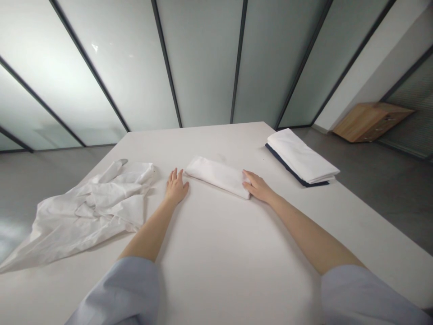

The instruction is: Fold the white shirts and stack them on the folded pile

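Observation:
A white cloth folded into a long, flat bundle (216, 175) lies at the middle of the white table. Just beside its left end, my left hand (176, 187) rests with fingers spread and nothing in it. At the bundle's right end, my right hand (259, 186) has its fingers and thumb closed on the cloth; part of that end is hidden under the hand. Left of my left hand lies a crumpled white garment or cloth (98, 205), loosely heaped and reaching over the table's left edge.
On the table's right side, a folded white cloth (301, 155) lies on a folded dark navy cloth (287, 168). A small grey object (123, 161) shows behind the crumpled heap. Frosted glass panels (206, 58) stand behind the table (237, 262). A wooden drawer cabinet (372, 121) is on the floor at right.

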The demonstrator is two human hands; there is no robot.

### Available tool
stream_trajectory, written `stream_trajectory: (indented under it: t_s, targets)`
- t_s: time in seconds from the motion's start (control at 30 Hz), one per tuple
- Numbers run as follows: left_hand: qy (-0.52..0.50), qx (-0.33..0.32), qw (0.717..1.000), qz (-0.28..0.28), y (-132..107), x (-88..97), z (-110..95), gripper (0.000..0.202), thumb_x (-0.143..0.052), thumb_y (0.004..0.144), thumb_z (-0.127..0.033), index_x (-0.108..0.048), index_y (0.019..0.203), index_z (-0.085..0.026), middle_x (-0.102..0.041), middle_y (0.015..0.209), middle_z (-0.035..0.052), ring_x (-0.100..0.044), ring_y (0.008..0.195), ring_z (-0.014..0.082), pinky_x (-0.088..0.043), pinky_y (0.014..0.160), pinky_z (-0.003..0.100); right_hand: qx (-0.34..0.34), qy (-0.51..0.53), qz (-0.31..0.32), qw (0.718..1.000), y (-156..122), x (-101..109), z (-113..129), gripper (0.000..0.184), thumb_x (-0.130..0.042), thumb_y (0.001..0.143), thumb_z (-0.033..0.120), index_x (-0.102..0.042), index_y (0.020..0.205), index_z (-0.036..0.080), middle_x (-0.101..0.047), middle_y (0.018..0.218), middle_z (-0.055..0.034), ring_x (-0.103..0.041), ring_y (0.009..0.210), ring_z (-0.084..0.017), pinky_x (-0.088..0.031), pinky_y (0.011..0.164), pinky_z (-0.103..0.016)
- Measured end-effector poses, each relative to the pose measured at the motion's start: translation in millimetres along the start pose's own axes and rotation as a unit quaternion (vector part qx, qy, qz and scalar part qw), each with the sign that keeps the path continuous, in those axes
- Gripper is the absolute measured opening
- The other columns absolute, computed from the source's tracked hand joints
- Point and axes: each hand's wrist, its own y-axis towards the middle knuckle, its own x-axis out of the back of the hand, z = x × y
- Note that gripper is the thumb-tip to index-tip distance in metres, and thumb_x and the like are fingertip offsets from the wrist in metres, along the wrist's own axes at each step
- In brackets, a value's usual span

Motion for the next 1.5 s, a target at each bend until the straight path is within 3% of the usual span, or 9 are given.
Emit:
stream_trajectory:
  t_s: [0.23, 0.47, 0.73, 0.9, 1.2, 1.5]
  targets:
    - [0.002, 0.002, 1.000, 0.011, 1, 1.9, 0, 0.059, -0.052, 0.084, -0.032, -0.040, 0.139, -0.014, -0.037, 0.150, 0.0186, -0.033, 0.139, 0.0328, -0.035, 0.110, 0.048, -0.047, -0.002, -0.008, 0.999, 4, 5, 5, 0.057, -0.052, 0.083, 0.034, -0.050, 0.137, 0.018, -0.057, 0.135, -0.0134, -0.052, 0.122, -0.032, -0.040, 0.103, -0.046]
    - [0.012, 0.000, 1.000, 0.014, 1, 1.8, -2, 0.058, -0.053, 0.084, -0.033, -0.042, 0.137, -0.014, -0.039, 0.149, 0.0183, -0.035, 0.138, 0.0330, -0.036, 0.109, 0.048, -0.091, 0.026, 0.003, 0.996, 7, 11, 7, 0.058, -0.062, 0.074, 0.030, -0.057, 0.131, 0.017, -0.063, 0.126, -0.0129, -0.057, 0.113, -0.030, -0.043, 0.099, -0.039]
    - [0.032, 0.019, 0.998, 0.051, 0, 10.4, -10, 0.058, -0.052, 0.085, -0.033, -0.042, 0.138, -0.012, -0.037, 0.151, 0.0170, -0.035, 0.138, 0.0307, -0.034, 0.112, 0.044, -0.202, 0.036, 0.124, 0.971, 11, 38, 28, 0.047, -0.056, 0.078, 0.026, -0.061, 0.123, 0.013, -0.066, 0.121, -0.0126, -0.063, 0.102, -0.023, -0.045, 0.084, -0.025]
    - [0.035, 0.024, 0.998, 0.055, 0, 13.2, -12, 0.056, -0.052, 0.085, -0.032, -0.044, 0.137, -0.013, -0.038, 0.150, 0.0156, -0.037, 0.137, 0.0292, -0.035, 0.111, 0.041, -0.245, -0.008, 0.155, 0.957, 13, 52, 32, 0.039, -0.051, 0.076, 0.020, -0.066, 0.112, 0.013, -0.070, 0.108, -0.0118, -0.064, 0.090, -0.022, -0.043, 0.070, -0.023]
    - [0.052, 0.018, 0.996, 0.065, 0, 13.5, -14, 0.052, -0.050, 0.087, -0.034, -0.047, 0.136, -0.017, -0.039, 0.150, 0.0138, -0.039, 0.136, 0.0289, -0.034, 0.110, 0.042, -0.247, -0.070, 0.201, 0.945, 10, 69, 5, 0.032, -0.050, 0.072, 0.020, -0.072, 0.095, 0.016, -0.073, 0.094, -0.0099, -0.064, 0.082, -0.021, -0.041, 0.063, -0.024]
    - [0.063, 0.021, 0.995, 0.069, 0, 14.4, -17, 0.052, -0.050, 0.087, -0.034, -0.048, 0.136, -0.018, -0.040, 0.150, 0.0135, -0.039, 0.136, 0.0289, -0.033, 0.111, 0.044, -0.227, -0.100, 0.190, 0.950, 9, 65, 6, 0.033, -0.047, 0.076, 0.019, -0.070, 0.099, 0.015, -0.072, 0.100, -0.0123, -0.065, 0.089, -0.023, -0.043, 0.067, -0.025]
